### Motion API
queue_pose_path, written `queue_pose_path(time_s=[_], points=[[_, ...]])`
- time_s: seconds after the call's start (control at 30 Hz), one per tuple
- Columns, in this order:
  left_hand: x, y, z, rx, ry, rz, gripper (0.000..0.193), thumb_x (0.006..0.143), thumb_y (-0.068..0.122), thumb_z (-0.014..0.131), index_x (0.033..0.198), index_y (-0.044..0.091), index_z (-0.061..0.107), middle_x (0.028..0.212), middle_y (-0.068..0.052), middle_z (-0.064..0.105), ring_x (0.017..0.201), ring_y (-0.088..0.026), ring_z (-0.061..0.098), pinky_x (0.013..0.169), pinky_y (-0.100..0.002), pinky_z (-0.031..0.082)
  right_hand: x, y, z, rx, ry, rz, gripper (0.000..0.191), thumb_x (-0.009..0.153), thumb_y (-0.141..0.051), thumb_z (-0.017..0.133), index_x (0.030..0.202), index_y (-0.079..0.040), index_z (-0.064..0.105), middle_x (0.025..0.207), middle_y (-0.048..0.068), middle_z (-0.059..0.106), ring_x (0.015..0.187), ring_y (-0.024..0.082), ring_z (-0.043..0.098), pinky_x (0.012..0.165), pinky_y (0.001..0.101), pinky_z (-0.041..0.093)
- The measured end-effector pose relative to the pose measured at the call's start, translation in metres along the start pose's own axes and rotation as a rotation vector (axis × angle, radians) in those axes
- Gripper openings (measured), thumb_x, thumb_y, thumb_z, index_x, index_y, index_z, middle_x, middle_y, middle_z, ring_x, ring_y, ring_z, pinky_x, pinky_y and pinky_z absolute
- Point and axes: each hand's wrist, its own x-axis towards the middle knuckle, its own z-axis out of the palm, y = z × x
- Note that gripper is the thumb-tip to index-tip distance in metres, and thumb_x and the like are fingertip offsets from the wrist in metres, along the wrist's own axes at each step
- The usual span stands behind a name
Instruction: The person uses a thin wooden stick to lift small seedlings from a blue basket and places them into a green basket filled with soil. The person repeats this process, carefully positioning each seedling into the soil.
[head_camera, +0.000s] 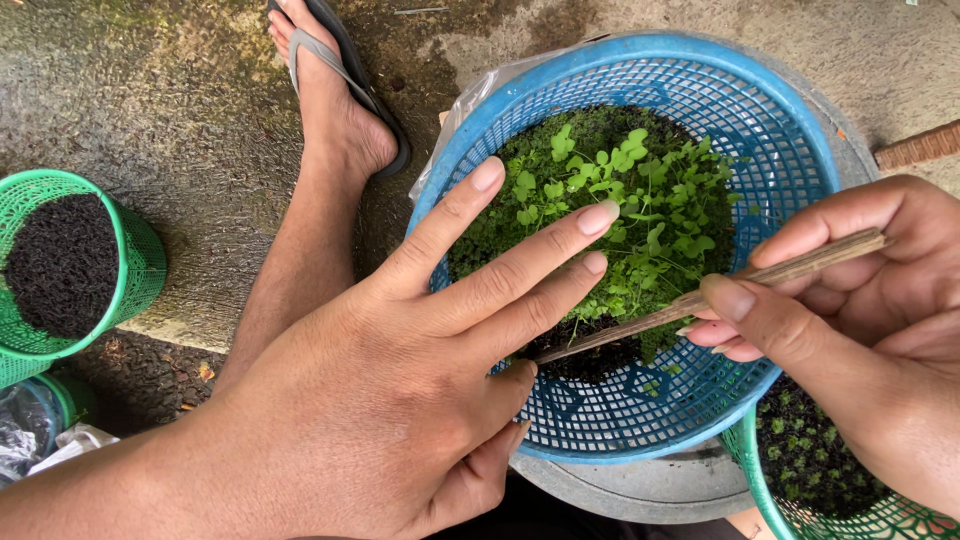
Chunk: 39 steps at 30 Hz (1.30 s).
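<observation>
The tip of the stick (700, 295) disappears into dark soil behind the left fingers, and the green basket (830, 480) under the right hand (870, 320) is cut off by the frame edge. The left hand (400, 380) lies spread, fingers reaching over the near rim of the blue basket (640, 420) toward the seedlings (640, 200). The right hand pinches the stick between thumb and fingers, just beside the left fingertips. Left of the left hand, bare wet concrete (200, 120) lies around a foot (335, 100) and a green pot (70, 270) of soil.
</observation>
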Motion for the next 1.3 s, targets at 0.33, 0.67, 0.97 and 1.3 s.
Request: queue_pose_path(time_s=[0.33,0.67,0.97,1.3], points=[[0.004,0.017,-0.011,0.055,0.002,0.014,0.030,0.084,0.032,0.064,0.074,0.005,0.073,0.155,-0.022,0.051,0.158,-0.032,0.027,0.127,-0.069,0.007,-0.005,-0.003,-0.012,0.022,0.035,-0.009,0.031,0.098,0.002,0.064,0.121,0.004,0.044,0.087,0.022,0.071,0.084,0.026,0.083,0.070,0.0322,0.069],[0.020,0.038,-0.018,0.101,-0.008,0.039,0.027,0.080,0.032,0.066,0.079,0.006,0.073,0.154,-0.020,0.052,0.158,-0.033,0.028,0.127,-0.069,0.009,-0.018,-0.001,-0.031,0.045,0.092,0.025,0.031,0.098,0.001,0.065,0.121,0.006,0.045,0.086,0.024,0.071,0.080,0.028,0.083,0.070,0.0331,0.068],[0.048,0.058,-0.020,0.189,-0.003,0.036,0.025,0.079,0.038,0.067,0.078,0.014,0.074,0.157,-0.011,0.053,0.157,-0.030,0.028,0.119,-0.079,-0.001,-0.031,0.013,-0.059,0.070,0.128,0.044,0.031,0.099,-0.003,0.066,0.120,0.006,0.046,0.088,0.023,0.072,0.080,0.028,0.083,0.071,0.0344,0.067],[0.100,0.069,-0.011,0.134,-0.107,0.161,0.027,0.079,0.029,0.066,0.085,0.005,0.076,0.152,-0.020,0.055,0.158,-0.032,0.026,0.128,-0.068,0.008,-0.049,0.043,-0.101,0.046,0.206,0.144,0.032,0.100,-0.006,0.065,0.122,0.006,0.045,0.087,0.025,0.071,0.079,0.030,0.083,0.070,0.0373,0.068]])
